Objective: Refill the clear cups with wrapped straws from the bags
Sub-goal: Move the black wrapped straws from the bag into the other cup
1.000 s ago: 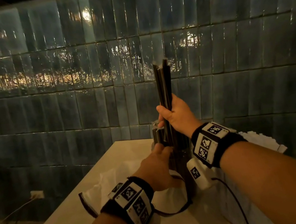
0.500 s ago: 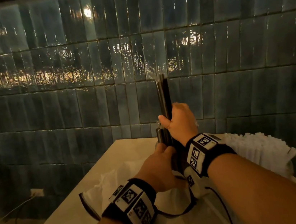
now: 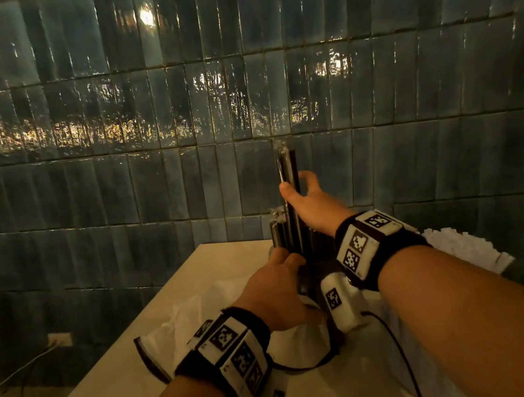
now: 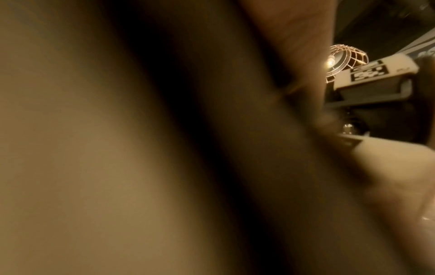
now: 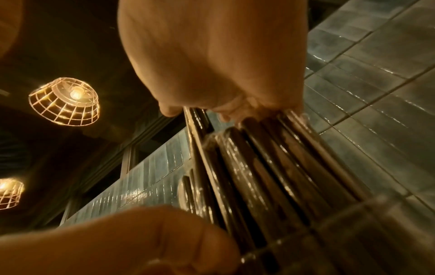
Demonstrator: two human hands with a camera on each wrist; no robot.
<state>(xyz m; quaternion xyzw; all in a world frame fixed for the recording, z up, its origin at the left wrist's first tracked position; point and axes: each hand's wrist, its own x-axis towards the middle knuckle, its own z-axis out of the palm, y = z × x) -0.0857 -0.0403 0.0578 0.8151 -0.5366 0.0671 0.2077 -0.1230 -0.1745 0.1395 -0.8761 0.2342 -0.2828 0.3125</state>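
1. Right hand (image 3: 310,207) pinches upright dark straws (image 3: 288,175) in glossy clear wrap, thumb one side, fingers behind.
2. Left hand (image 3: 278,291) grips the clear cup (image 5: 367,230).
3. Cup holds more wrapped straws, standing.
4. White bag (image 3: 184,328) lies on table (image 3: 111,378).

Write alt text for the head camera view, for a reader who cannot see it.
A person's right hand lowers dark wrapped straws into a clear cup that the left hand steadies on a pale counter. White bags lie beside it, before a glossy dark tiled wall.
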